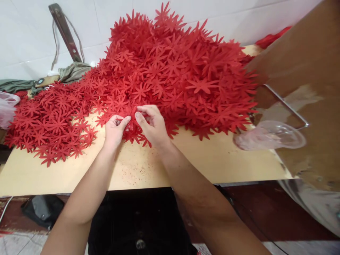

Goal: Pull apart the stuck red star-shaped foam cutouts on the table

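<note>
A big heap of red flower-shaped cutouts (175, 67) covers the back of a pale wooden tabletop (138, 166), with a flatter spread of them (50, 124) on the left. My left hand (114, 130) and my right hand (151, 124) meet at the heap's near edge. Both pinch the same small bunch of red cutouts (132, 120) between thumb and fingers, just above the tabletop.
A brown cardboard sheet (300, 71) leans in at the right, with a clear plastic bag (271, 136) and a metal wire edge below it. A green cloth (71, 71) and a dark strap lie against the white tiled wall at back left. A pink plastic bag (6, 108) sits at the far left.
</note>
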The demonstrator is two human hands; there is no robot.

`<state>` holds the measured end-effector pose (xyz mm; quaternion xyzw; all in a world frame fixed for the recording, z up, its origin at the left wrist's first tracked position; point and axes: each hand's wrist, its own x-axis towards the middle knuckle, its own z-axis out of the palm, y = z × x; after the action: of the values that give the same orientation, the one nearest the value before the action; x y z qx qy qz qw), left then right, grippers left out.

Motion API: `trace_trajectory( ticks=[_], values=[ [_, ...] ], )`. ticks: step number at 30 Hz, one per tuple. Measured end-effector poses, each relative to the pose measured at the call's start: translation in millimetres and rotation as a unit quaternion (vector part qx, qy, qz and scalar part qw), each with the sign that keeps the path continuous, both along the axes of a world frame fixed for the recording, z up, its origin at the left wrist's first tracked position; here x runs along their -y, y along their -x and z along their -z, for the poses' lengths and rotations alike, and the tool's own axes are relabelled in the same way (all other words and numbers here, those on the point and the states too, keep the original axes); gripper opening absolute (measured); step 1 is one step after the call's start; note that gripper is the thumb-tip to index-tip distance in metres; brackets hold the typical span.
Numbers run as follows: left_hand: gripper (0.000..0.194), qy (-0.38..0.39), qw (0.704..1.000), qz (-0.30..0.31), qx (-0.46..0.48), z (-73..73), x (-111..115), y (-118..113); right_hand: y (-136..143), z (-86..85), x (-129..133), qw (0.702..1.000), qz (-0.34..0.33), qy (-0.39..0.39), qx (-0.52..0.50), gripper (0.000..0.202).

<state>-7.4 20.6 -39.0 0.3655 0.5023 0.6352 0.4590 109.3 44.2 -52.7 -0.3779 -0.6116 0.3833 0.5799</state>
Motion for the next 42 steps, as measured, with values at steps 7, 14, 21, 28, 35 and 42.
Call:
trace_trajectory(
  ticks=[7,14,21,28,35,42],
  values=[
    [0.036,-0.012,0.992,0.092,0.082,5.4,3,0,-5,-5.3,-8,0.975,-0.138,0.144,-0.101,0.05],
    [0.025,-0.027,0.995,0.082,0.056,0.1,0,1,0,-6.3,-3,0.975,-0.142,0.128,-0.114,0.049],
    [0.038,0.007,1.0,-0.002,0.022,0.8,0,1,-3,-8.3,-3,0.979,-0.101,0.142,-0.102,0.032],
    [0.03,-0.017,0.997,0.05,0.052,3.2,-1,6,-14,-2.8,-13,0.969,-0.042,0.16,-0.185,0.031],
    [0.021,-0.048,0.998,-0.002,-0.031,7.4,-3,11,-18,-0.4,-18,0.954,-0.067,0.183,-0.229,0.041],
    [0.032,-0.107,0.956,-0.107,-0.251,22.9,-7,15,-15,-3.2,-14,0.949,-0.113,0.193,-0.223,0.049]
  ],
)
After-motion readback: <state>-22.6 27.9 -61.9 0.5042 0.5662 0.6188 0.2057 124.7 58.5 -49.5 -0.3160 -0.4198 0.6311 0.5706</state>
